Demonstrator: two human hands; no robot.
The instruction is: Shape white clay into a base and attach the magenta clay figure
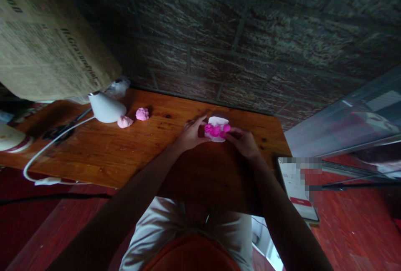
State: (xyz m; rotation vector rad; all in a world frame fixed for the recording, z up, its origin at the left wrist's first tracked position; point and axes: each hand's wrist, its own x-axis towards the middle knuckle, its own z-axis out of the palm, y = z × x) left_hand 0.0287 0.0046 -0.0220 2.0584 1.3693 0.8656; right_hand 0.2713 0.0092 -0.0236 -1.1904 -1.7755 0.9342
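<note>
A bright pink, plastic-looking piece with several rounded parts (pixel 216 131) lies over a flat, pale pink slab (pixel 218 120) on the wooden table. My left hand (pixel 189 135) holds the left end of the piece, thumb at the near side and fingers at the far side. At its right end, the thumb and fingers of my right hand (pixel 244 142) pinch the piece. Whether it is pressed into the slab or only rests on it, I cannot tell.
Two pink dough-like lumps (pixel 142 114) (pixel 124 121) sit by the white lamp base (pixel 108 108). Dark scissors (pixel 67 128) and a white cable (pixel 37 158) lie further left. A tablet-like screen (pixel 294 187) is at the table's right edge (pixel 283 137). The brick wall (pixel 216 41) stands behind.
</note>
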